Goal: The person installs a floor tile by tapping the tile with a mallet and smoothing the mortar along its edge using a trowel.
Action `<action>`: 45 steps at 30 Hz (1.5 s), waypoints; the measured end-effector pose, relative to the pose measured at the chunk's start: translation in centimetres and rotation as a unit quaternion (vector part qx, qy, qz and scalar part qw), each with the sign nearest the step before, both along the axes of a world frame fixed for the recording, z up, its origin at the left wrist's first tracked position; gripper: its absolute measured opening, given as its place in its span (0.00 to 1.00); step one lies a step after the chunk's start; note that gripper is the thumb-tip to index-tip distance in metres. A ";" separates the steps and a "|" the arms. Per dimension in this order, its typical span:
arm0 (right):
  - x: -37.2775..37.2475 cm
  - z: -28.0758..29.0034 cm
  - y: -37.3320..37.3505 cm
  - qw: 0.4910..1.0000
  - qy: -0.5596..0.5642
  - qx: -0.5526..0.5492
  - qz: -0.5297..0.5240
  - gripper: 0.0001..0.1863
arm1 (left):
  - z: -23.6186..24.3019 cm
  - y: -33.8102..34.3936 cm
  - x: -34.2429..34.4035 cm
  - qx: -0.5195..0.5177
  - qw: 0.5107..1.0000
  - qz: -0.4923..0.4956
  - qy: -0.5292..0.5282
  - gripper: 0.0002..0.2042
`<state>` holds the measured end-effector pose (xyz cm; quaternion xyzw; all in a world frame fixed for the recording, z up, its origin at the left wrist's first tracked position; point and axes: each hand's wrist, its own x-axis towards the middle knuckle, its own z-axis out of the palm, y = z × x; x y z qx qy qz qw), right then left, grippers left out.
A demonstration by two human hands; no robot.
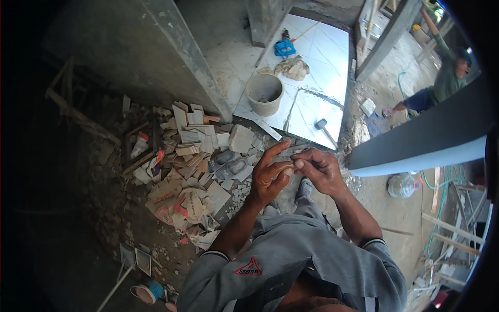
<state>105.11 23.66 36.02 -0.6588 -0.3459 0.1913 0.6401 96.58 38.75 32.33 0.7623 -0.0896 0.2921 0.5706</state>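
My left hand (268,177) and my right hand (321,169) meet in front of my body, fingertips almost together. On the right, thumb and forefinger press against each other in a pinch. The left thumb and a bent finger close toward the same spot, while the left forefinger sticks out above them. Whatever lies between the fingertips is too small to make out. Beyond the hands, a rubber mallet (320,124) and a flat pale strip (267,129) lie on white marbled floor tiles (314,106). A grey bucket (265,95) stands on those tiles too.
Broken tiles (200,130), worn grey shoes (228,166) and torn paper sacks (189,205) heap up at left. A blue object (285,48) and a crumpled cloth (292,67) lie on the tiling. A person (451,78) crouches far right beyond a pillar; a clear water jug (402,185) is nearer.
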 end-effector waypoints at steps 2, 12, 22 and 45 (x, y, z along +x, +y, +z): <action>0.6 0.4 0.1 0.999 0.032 0.005 0.028 0.09 | -0.1 0.0 -0.1 -0.022 1.000 0.015 0.007 0.11; 2.3 1.2 1.2 0.995 0.034 -0.015 0.087 0.08 | 0.3 -0.3 -0.2 -0.053 0.997 0.048 0.000 0.09; 2.2 1.1 1.0 0.995 0.024 -0.037 0.092 0.06 | -0.1 0.0 0.3 -0.064 0.997 0.045 -0.009 0.10; 0.1 2.0 2.7 0.997 0.061 -0.012 0.052 0.08 | 0.3 1.8 -0.5 -0.105 0.994 -0.008 -0.024 0.08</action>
